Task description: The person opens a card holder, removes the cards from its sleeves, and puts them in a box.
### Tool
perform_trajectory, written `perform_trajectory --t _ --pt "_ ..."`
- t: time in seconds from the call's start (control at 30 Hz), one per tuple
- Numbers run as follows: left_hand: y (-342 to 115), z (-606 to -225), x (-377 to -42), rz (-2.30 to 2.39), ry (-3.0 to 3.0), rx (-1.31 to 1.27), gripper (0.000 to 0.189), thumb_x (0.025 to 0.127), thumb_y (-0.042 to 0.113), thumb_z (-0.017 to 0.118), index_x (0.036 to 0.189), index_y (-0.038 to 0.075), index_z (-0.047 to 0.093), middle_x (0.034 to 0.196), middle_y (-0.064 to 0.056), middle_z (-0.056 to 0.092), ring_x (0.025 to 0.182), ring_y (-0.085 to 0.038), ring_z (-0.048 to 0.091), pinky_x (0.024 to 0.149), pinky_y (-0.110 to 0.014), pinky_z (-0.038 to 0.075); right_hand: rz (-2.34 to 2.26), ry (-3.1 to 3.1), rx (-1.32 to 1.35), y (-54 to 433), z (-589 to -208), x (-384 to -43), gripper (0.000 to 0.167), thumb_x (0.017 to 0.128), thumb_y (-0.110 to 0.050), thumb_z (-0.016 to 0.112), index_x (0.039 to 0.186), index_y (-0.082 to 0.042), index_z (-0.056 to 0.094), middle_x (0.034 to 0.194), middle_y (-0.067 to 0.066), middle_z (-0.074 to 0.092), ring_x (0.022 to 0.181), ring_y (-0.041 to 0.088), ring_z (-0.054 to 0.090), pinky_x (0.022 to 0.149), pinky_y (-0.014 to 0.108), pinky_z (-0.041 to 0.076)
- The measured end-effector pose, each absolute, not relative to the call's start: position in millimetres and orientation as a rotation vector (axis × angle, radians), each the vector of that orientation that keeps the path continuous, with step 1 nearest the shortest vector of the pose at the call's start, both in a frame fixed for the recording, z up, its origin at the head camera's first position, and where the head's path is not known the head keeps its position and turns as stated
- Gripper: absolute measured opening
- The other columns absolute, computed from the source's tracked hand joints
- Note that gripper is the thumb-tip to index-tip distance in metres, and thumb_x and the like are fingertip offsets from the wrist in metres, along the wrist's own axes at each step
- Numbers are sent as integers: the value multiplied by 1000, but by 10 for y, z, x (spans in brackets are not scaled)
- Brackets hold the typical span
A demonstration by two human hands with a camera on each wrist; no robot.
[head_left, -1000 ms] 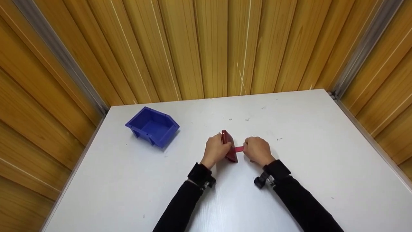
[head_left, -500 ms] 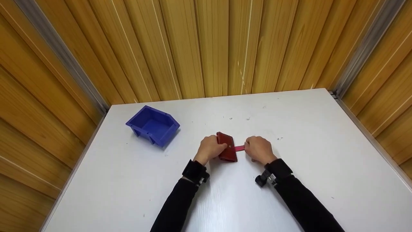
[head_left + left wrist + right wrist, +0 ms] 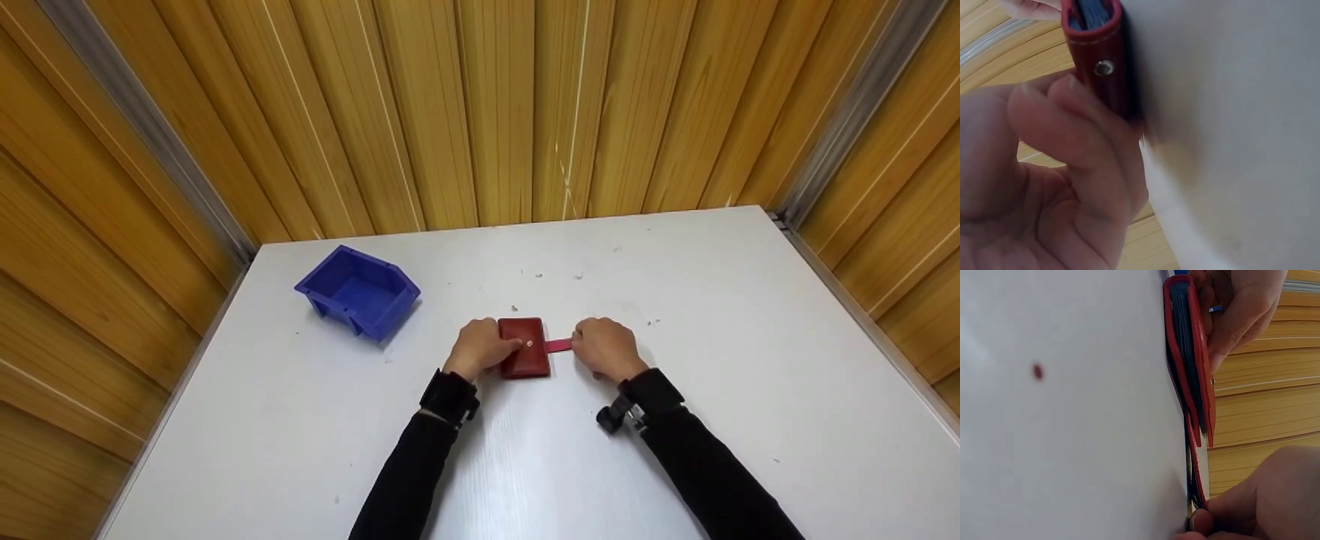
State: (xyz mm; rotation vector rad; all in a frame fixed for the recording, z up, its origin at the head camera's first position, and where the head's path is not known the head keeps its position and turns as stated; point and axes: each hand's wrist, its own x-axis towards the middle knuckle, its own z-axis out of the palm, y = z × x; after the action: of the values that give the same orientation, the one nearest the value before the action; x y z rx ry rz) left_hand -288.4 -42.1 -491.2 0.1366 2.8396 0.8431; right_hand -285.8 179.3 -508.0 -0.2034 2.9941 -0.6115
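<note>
A dark red card wallet lies flat or nearly so at the middle of the white table. My left hand grips its left edge, thumb on the upper cover near a small metal snap. From the wallet's right side a pinkish-red strap sticks out, and my right hand pinches its end. The right wrist view shows the wallet edge-on, with dark inner sleeves between its covers. The strap's tip is hidden in my right fingers.
A blue plastic bin stands at the back left of the table. Yellow wood-look walls close off the back and both sides. Small dark marks dot the tabletop.
The wallet has tipped from standing on edge down toward the table, its snap side now facing up. My left hand has moved left and lower with it; the right hand barely moved.
</note>
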Motion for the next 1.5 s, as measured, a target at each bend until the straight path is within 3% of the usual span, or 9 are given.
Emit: perform_trajectory --t 0.17,0.23,0.4,0.53,0.7,0.9,1.1,1.3,1.5 --pt "-339 -4893 -2822 788 2968 169 48 93 30 76 121 -7 63 103 -20 72 92 -29 69 83 -39 58 -604 3034 -231 1789 -5092 -2850 26 98 -15 53 99 -2 76 76 11 70 69 28 66 66 43 54" --pt "-294 -4899 -2798 763 3020 240 45 95 23 74 127 -5 60 106 -22 72 97 -33 71 86 -43 59 -612 3042 -237 1785 -5100 -2847 25 97 -14 54 98 -3 76 77 11 71 72 29 66 65 42 54" --pt "-160 -4940 -2736 618 3107 480 32 99 11 63 128 -2 58 102 -20 75 91 -37 75 79 -47 61 -608 3028 -250 1785 -5099 -2853 24 98 -15 54 95 -4 75 73 9 68 71 27 64 63 39 50" --pt "-44 -4946 -2687 540 3124 496 44 100 27 65 129 -6 55 100 -20 74 86 -35 75 75 -45 62 -578 3021 -239 1812 -5075 -2862 24 98 -16 54 93 -5 74 69 7 65 70 27 63 63 40 49" --pt "49 -4939 -2660 463 3148 463 57 92 41 73 123 -4 56 98 -18 73 84 -32 74 73 -42 62 -564 3011 -233 1833 -5059 -2874 24 98 -16 52 91 -6 73 70 8 63 71 29 62 64 41 48" --pt "32 -4949 -2670 497 3145 440 45 90 37 72 111 1 57 89 -14 71 75 -28 72 68 -40 61 -564 3004 -247 1809 -5080 -2886 24 97 -16 53 90 -6 73 69 7 63 68 27 61 61 39 47" --pt "-52 -4907 -2696 637 3079 418 61 92 40 68 130 -6 54 94 -16 72 81 -28 70 74 -38 59 -590 2983 -237 1807 -5095 -2877 24 99 -17 53 93 -5 73 68 6 64 62 25 61 59 36 45" --pt "-203 -4756 -2754 809 2978 356 41 90 34 64 115 4 50 90 -14 67 77 -25 64 70 -40 55 -605 2987 -235 1825 -5091 -2866 25 100 -18 53 98 -5 75 75 9 67 64 24 62 63 38 48" --pt "-372 -4550 -2798 891 2884 323 41 92 22 66 124 1 52 94 -16 69 68 -19 63 63 -32 54 -603 2994 -229 1890 -5080 -2885 27 100 -18 51 95 -5 74 71 9 67 60 23 63 63 38 48"
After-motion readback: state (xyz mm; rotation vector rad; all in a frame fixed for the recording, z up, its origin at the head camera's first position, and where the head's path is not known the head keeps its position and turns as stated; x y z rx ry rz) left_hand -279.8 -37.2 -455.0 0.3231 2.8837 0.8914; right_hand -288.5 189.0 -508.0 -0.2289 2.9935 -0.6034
